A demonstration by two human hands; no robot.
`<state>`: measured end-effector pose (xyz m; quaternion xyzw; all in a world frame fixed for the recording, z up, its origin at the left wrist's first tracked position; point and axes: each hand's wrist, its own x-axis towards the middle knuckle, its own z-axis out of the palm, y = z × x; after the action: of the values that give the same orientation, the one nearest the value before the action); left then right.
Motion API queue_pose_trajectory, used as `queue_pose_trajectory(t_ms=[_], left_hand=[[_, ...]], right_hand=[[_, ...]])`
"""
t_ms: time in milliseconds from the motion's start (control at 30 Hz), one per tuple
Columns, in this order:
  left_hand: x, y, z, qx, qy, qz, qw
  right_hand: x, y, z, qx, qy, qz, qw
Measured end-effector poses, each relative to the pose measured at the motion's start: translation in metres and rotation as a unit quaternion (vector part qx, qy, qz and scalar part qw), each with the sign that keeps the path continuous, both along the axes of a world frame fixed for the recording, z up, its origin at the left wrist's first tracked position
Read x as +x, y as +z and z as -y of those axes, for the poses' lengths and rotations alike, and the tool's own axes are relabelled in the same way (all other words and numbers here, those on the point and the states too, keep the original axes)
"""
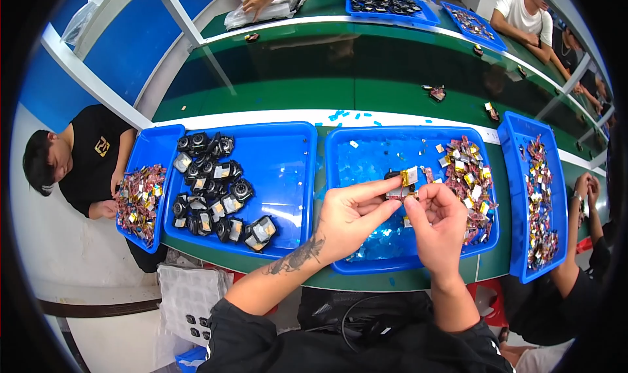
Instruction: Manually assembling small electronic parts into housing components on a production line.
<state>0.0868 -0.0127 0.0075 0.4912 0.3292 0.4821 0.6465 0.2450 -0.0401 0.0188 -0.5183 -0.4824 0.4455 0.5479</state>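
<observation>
- Your left hand (pixel 358 217) pinches a small dark unit (pixel 396 193) between thumb and fingers, over the middle tray (pixel 376 266); squeezing too hard could dent the yellow-and-white piece (pixel 409 175) at its 1 o'clock.
- Your right hand (pixel 437 219) is at the unit's 4 o'clock, thumb and forefinger drawn together; I can't tell whether they grip anything. A hard tug there could tear a thin part, or twist the unit from your left fingertips.
- Below, blue scraps (pixel 371 242) litter the tray at 7 o'clock; a dropped fragment could get lost among them.
- At 3 o'clock, the loose heap (pixel 470 180) lies near your right knuckles; a careless sweep could scatter it.
- At 9 o'clock, black units (pixel 212 186) pile up in the left tray (pixel 288 250); stray scraps flicked that way could mix in.
</observation>
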Motion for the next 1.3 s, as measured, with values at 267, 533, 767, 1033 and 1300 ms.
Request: queue_pose_trajectory(t_ms=[267, 533, 767, 1033, 1300], left_hand=[[0.005, -0.001, 0.0, 0.017, -0.003, 0.025, 1.0], [0.002, 0.006, -0.003, -0.019, 0.03, 0.042, 0.998], [-0.107, 0.049, 0.019, 0.285, 0.153, -0.585, 0.744], [-0.144, 0.021, 0.046, 0.234, 0.131, -0.702, 0.66], [-0.091, 0.055, 0.0, 0.049, 0.136, -0.174, 0.974]], right_hand=[[-0.003, -0.009, -0.004, 0.021, -0.019, 0.034, 0.999], [-0.011, -0.001, -0.018, 0.097, 0.013, 0.191, 0.977], [0.031, 0.028, -0.177, -0.048, 0.108, 0.293, 0.949], [0.031, -0.034, -0.262, -0.08, 0.019, 0.46, 0.884], [0.073, 0.039, -0.193, 0.08, 0.095, 0.487, 0.864]])
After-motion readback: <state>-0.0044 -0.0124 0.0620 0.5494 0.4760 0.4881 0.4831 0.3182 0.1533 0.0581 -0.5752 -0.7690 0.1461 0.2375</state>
